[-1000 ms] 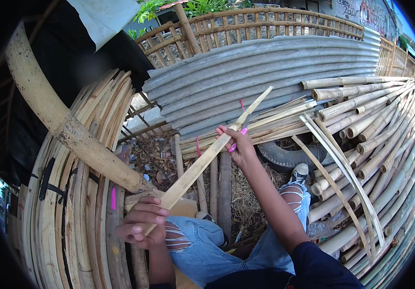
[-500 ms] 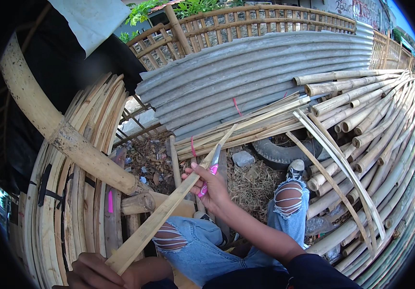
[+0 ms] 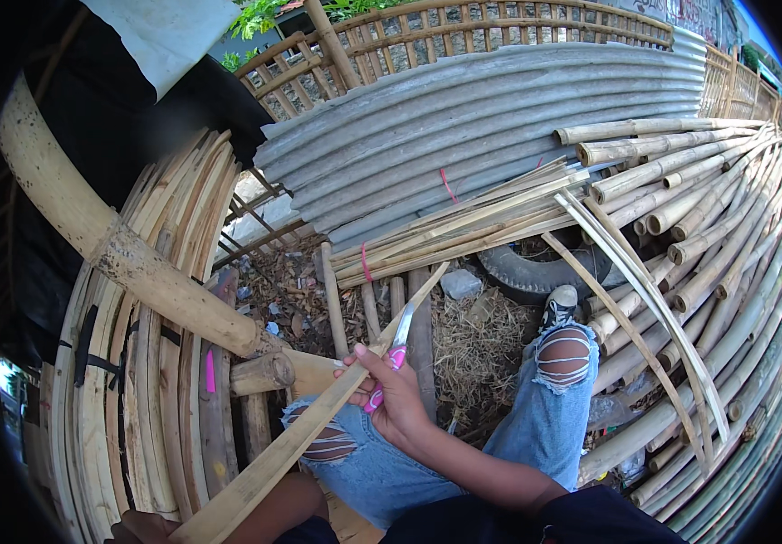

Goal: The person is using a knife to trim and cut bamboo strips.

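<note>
A long split bamboo strip [image 3: 287, 442] slants across my lap, its narrow tip pointing away from me. At the lower left edge my left hand [image 3: 141, 527] is closed round the strip's near end, partly cut off by the picture's rim. My right hand [image 3: 398, 399] grips a knife [image 3: 403, 332] with a pink and white handle. The thumb of that hand presses on the strip, and the blade lies alongside the strip's far part, pointing away.
Split bamboo slats [image 3: 92, 399] stand at the left behind a thick bamboo pole [image 3: 151, 276]. Ahead lie a tied bundle of strips [image 3: 464, 222], corrugated sheeting [image 3: 427, 127] and a tyre [image 3: 536, 275]. Stacked bamboo poles [image 3: 727, 263] fill the right.
My left hand has drawn lower and nearer with the bamboo strip. The right hand and knife have shifted slightly nearer, and the blade shows more. My right knee has moved a little right.
</note>
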